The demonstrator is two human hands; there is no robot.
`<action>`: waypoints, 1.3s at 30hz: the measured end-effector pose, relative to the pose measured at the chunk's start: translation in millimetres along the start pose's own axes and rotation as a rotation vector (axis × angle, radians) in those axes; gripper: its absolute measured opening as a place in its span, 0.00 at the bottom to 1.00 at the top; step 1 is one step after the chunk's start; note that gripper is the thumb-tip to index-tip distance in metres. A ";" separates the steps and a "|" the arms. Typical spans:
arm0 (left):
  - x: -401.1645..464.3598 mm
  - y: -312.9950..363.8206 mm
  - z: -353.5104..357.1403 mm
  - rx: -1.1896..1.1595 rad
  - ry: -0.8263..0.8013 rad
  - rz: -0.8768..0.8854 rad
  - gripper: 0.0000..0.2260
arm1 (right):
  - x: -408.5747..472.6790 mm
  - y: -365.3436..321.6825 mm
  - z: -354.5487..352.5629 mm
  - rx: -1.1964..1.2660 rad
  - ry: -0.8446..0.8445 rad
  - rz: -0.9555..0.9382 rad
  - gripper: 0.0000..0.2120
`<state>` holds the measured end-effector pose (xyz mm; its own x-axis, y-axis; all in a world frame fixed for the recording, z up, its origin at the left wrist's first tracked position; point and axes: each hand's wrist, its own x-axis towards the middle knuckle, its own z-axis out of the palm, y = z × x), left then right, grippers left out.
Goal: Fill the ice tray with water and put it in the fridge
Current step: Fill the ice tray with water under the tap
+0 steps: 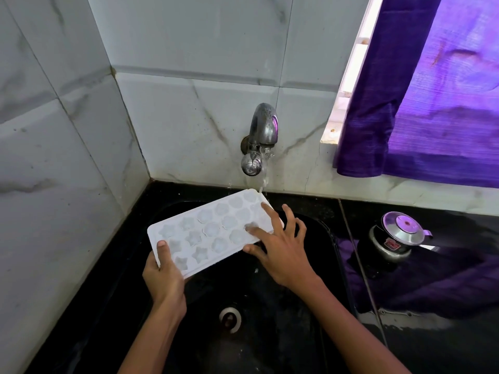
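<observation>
A person is holding a white ice tray over a black sink as water is running from a wall tap onto the tray's far corner. The left hand is gripping the tray's near end, thumb on top. The right hand is resting on the far end, fingers spread and released. A steel kettle is sitting on the dark desk beside a purple curtain.

Left hand gripping; right hand splayed
</observation>
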<state>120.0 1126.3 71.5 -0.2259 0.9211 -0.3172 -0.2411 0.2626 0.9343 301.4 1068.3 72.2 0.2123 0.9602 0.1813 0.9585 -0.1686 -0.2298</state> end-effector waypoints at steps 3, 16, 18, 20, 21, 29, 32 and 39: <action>-0.7 -1.9 -1.8 0.016 -0.012 -0.003 0.13 | 2.2 2.9 -1.6 -0.010 0.082 -0.003 0.25; -6.6 1.3 0.4 0.055 -0.028 0.020 0.13 | -4.8 5.4 -4.8 -0.260 0.198 -0.007 0.18; -7.6 1.6 1.6 0.060 -0.028 0.029 0.12 | -6.5 2.7 -4.0 -0.295 0.211 -0.007 0.18; -8.5 1.1 1.3 0.073 -0.034 0.038 0.11 | -7.0 2.0 -3.9 -0.289 0.222 -0.014 0.16; -8.9 0.6 0.3 0.076 -0.037 0.039 0.11 | -7.2 2.1 -4.6 -0.267 0.228 -0.017 0.16; -9.9 -2.4 -2.3 0.084 -0.085 0.013 0.13 | -11.9 6.1 -11.4 -0.226 0.176 -0.020 0.16; -8.7 -3.6 -1.1 0.110 -0.116 0.006 0.14 | -13.0 8.9 -20.7 -0.153 0.067 0.019 0.17; -8.6 -10.8 6.6 0.118 -0.166 -0.041 0.11 | -3.9 17.9 -42.4 0.172 -0.176 0.126 0.16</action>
<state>130.8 1117.5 65.3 -0.0575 0.9410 -0.3335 -0.1324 0.3239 0.9368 325.8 1052.1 107.9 0.2770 0.9606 -0.0244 0.8770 -0.2631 -0.4020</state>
